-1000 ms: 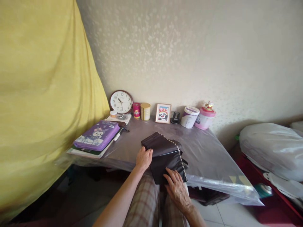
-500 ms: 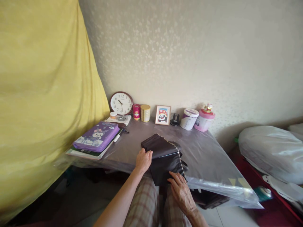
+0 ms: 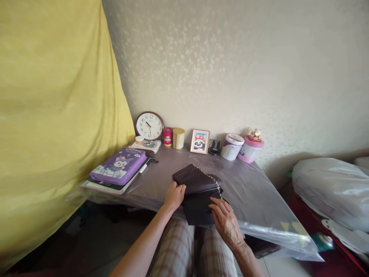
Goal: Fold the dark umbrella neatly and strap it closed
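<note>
My left hand [image 3: 174, 197] was clamped on the left edge of the black folded fabric [image 3: 198, 211], thumb and fingers pressed together around it. My right hand [image 3: 227, 221] was at its right edge, fingers bent against the checked trim [image 3: 206, 174]; I cannot tell whether they were pinching it or only resting there. The fabric lay at the near edge of the plastic-covered table [image 3: 248, 194], midway along, its near flap hanging above my knees, its pleats spread toward the far side. Left of it, well apart, I had a purple case [image 3: 121, 167] on top of some books, with a white marker [image 3: 143, 168] just beside. Along the far side, left to right, stood a round clock [image 3: 149, 125], a pink tin [image 3: 167, 137], a yellow tin [image 3: 178, 139], a framed panda picture [image 3: 200, 141] and two tubs [image 3: 232, 147]. A yellow curtain [image 3: 57, 96] hung at far left.
</note>
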Motion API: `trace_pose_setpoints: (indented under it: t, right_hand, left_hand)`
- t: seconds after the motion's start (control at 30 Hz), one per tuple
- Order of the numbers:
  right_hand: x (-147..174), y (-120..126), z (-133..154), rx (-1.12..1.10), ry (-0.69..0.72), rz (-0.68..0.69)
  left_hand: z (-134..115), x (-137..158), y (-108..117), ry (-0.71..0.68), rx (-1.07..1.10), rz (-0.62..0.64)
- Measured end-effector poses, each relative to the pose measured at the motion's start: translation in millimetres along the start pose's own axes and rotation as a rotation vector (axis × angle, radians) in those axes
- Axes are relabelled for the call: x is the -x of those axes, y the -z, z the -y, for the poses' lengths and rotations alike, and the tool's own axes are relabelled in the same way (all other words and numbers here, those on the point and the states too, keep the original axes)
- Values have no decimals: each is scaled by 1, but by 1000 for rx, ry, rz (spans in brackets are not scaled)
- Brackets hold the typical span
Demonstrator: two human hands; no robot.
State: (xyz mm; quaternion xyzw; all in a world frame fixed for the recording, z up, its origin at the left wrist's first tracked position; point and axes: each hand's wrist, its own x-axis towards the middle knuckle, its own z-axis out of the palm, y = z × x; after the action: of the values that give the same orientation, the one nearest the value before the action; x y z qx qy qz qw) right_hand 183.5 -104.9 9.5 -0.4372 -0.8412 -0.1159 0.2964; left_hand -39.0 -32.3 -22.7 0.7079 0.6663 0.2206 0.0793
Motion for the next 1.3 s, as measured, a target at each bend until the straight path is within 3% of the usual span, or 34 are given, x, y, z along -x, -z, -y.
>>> trace_pose_setpoints:
  t: [0.37, 0.73, 1.3]
  right_hand:
    - [-81, -8, -18, 67, 88, -47]
    - [-137, -51, -32, 85, 82, 2]
    - [-151, -107, -39, 109, 27, 160]
  left_hand:
    - [16, 0, -9, -8, 206, -7]
    - [21, 12, -7, -19, 477, -77]
    - [9, 20, -6, -125, 30, -68]
